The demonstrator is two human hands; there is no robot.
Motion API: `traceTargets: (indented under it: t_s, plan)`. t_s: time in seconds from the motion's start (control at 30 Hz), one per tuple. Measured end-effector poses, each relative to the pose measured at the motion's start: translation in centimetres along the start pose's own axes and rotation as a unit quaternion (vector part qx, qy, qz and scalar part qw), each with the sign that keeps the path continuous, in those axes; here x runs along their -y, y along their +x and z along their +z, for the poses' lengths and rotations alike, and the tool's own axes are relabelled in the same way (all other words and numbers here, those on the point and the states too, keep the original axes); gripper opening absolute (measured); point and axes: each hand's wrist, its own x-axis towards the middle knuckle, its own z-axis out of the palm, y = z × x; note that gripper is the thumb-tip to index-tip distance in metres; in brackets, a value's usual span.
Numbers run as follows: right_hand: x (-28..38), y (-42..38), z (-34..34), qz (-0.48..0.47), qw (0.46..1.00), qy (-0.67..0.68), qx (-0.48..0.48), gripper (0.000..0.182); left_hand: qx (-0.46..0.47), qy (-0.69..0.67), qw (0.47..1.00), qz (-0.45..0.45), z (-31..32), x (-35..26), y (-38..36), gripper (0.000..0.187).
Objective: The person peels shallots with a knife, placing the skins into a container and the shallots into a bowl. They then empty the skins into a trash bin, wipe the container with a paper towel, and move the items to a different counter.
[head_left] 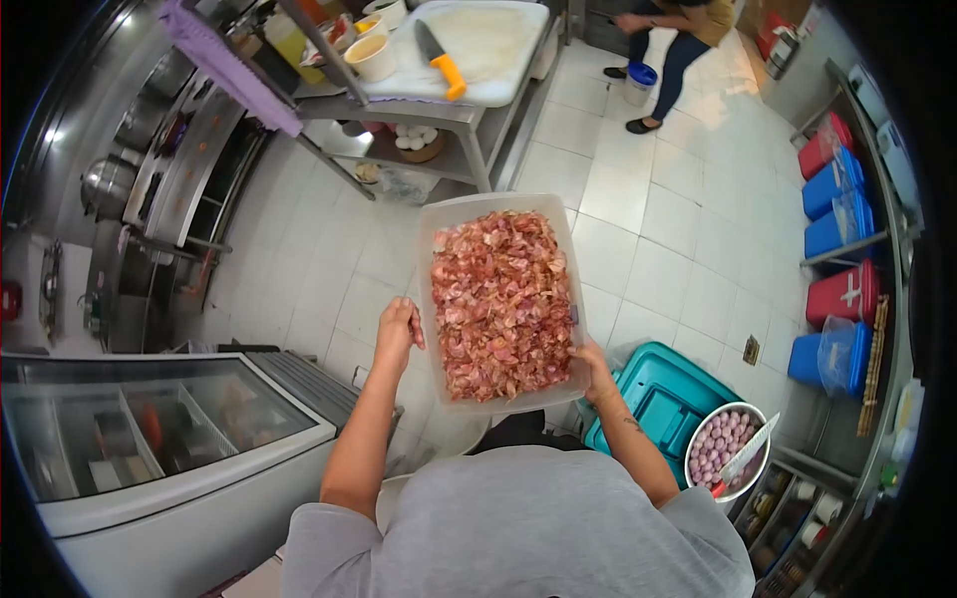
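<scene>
A translucent plastic tub (431, 384) full of reddish, papery shallot skins (501, 304) is in front of me, close to my body. My right hand (595, 371) grips the tub's right edge near its lower corner. My left hand (400, 326) is just off the tub's left side, fingers curled together, with nothing visible in them. By my right forearm a white bowl (760, 468) holds peeled shallots (720, 444), and a knife with a white blade (753, 446) lies across it. Beneath the bowl's left side is a teal plastic bin (653, 384).
Ahead, a steel table bears a white cutting board (478, 50) with an orange-handled knife (439, 58). A glass-topped freezer (179, 419) stands at left. Red and blue containers (835, 184) line the right shelves. Another person (678, 50) sits at the back beside a bucket (639, 88).
</scene>
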Motion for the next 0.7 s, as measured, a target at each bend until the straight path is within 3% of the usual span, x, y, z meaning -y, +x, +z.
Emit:
traceTargets:
  t_s: [0.07,0.1,0.17,0.27,0.47,0.57,0.7]
  plan:
    - [0.6,1.1,-0.1,0.006,1.000,0.016,0.015,0.065,-0.052,0.059,0.996,0.037,-0.4,0.1,1.2,0.025]
    - [2.6,1.2,3.3,-0.010,0.999,0.005,0.030,0.066,-0.078,0.093,0.991,0.059,-1.7,-4.1,0.4,0.024]
    - [3.6,1.8,4.3,-0.034,0.999,-0.018,0.033,0.066,-0.114,0.161,0.977,0.077,0.0,-6.3,-1.1,0.022]
    - [3.8,3.5,4.7,-0.043,0.997,-0.057,0.044,0.069,-0.059,0.347,0.861,0.368,0.3,-2.5,0.8,0.016]
    - [5.0,4.2,8.1,0.024,0.992,-0.111,0.060,0.073,0.002,0.501,0.822,0.271,3.2,-4.4,-1.2,0.011]
    - [3.5,5.6,8.8,-0.025,0.991,-0.088,0.093,0.076,0.012,0.513,0.819,0.255,2.8,-2.7,-0.5,0.017]
    - [4.8,7.0,11.2,-0.037,0.984,-0.105,0.140,0.075,0.012,0.537,0.819,0.203,2.4,-5.0,-1.8,0.029]
